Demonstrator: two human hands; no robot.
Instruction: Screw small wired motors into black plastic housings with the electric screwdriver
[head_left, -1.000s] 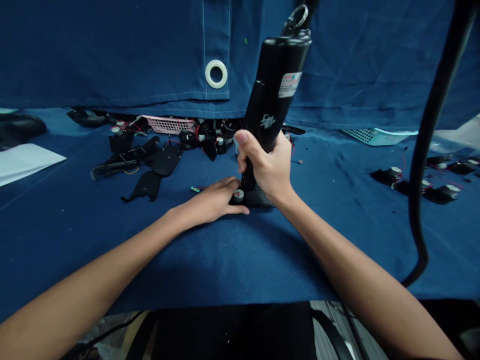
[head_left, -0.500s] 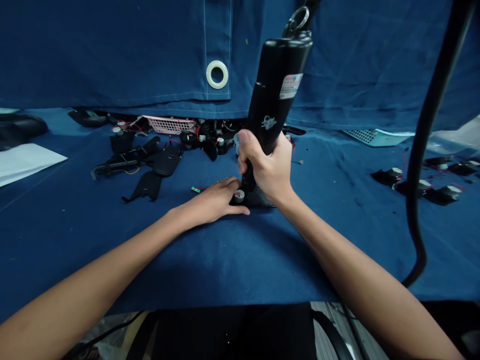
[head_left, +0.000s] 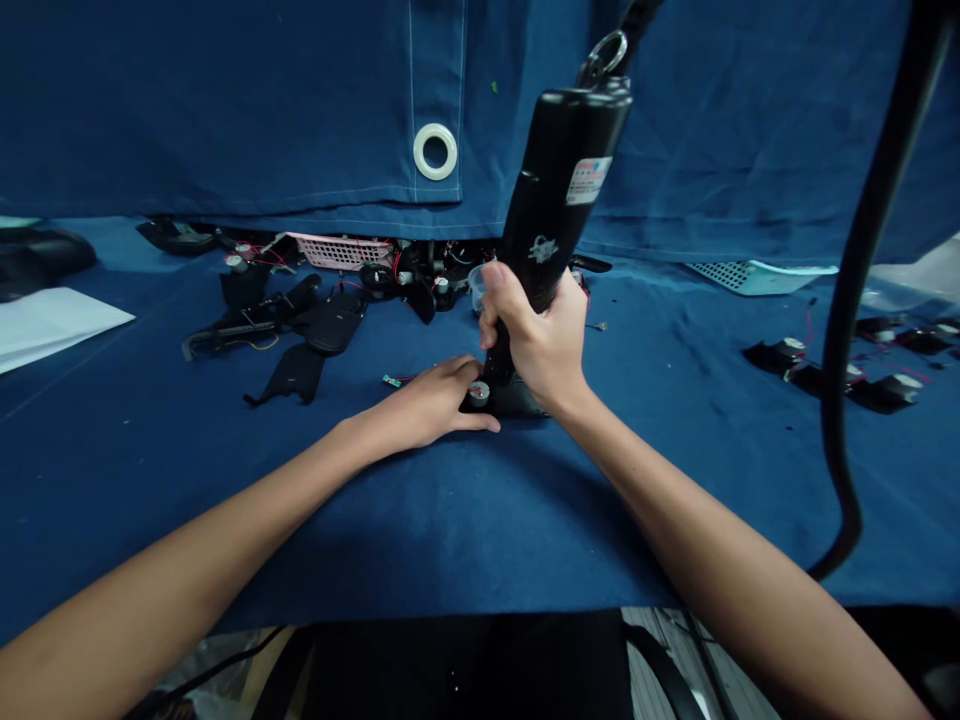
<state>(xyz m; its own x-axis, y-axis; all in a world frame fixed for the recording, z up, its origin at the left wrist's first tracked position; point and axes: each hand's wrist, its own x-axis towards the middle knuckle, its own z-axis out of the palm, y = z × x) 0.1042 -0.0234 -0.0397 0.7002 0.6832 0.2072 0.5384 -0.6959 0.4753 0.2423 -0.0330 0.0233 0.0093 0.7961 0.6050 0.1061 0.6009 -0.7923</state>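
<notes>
My right hand is wrapped round a black electric screwdriver that hangs from a ring and leans right at the top. Its tip points down onto a small black part with a round silver motor on the blue cloth. My left hand lies over that part's left side, thumb and fingers pressed against it. The screwdriver's tip is hidden behind my right hand.
Black plastic shells and wired parts lie at the back left by a pink grille. Several small black motor parts sit at the right. A thick black cable hangs at the right. White paper lies far left.
The screwdriver has sunk a little and my right hand with it. My left hand stays on the part.
</notes>
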